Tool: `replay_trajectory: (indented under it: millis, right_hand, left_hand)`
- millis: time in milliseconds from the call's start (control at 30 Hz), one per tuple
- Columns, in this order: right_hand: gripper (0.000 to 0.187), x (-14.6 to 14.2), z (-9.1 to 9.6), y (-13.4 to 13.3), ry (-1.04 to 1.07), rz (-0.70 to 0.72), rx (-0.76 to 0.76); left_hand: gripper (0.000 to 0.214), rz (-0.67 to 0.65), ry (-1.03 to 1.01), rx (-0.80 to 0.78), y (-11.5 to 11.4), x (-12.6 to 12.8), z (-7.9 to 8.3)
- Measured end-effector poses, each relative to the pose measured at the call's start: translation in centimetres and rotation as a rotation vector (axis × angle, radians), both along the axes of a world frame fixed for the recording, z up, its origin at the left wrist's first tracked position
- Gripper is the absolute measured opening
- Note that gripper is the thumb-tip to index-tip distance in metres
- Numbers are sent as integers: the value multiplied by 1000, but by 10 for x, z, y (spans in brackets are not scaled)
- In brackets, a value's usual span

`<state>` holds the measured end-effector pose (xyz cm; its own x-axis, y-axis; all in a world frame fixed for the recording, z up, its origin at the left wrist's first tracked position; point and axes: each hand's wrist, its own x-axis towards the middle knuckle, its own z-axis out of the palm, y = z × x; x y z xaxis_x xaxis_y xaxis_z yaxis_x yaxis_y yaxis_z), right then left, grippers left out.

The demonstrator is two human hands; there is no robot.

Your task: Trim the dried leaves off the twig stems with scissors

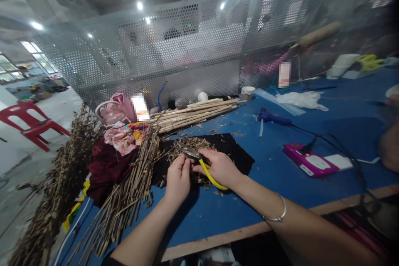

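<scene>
My right hand [220, 168] is wrapped round a pair of pruning shears [208, 173] with yellow handles. Their metal jaws point left, over a heap of dry plant bits [195, 143] on a black cloth [240, 153]. Close beside the jaws, my left hand [179, 174] is closed in a pinch. Whatever lies between its fingertips is too small and hidden to name. A bundle of dried stems [124, 199] rests on the blue table left of my left hand.
Behind the cloth lie pale wooden sticks [193, 116]. To the right are a blue glue gun [271, 117], a magenta power strip [308, 160] and cables. Dark red fabric [109, 170] and leafy dried branches [62, 183] are left. Another person's arm [389, 145] shows at the right edge.
</scene>
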<state>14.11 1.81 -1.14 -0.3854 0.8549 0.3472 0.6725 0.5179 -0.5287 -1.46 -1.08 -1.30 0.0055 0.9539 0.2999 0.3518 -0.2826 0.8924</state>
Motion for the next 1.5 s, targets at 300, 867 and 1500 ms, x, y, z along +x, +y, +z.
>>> replay_trajectory:
  millis: [300,867,1500]
  right_hand:
    - [33,1,2,0,-11,-20,-30]
    - [49,0,2,-1,-61,-81,13]
    - [68,-2,1,0,-60,25,101]
  left_hand:
    - [22,20,-38,-16,1,1,-3]
    - [23,82,-175,-106,4,0,-3]
    - [27,10,-439,-278,3,3,-1]
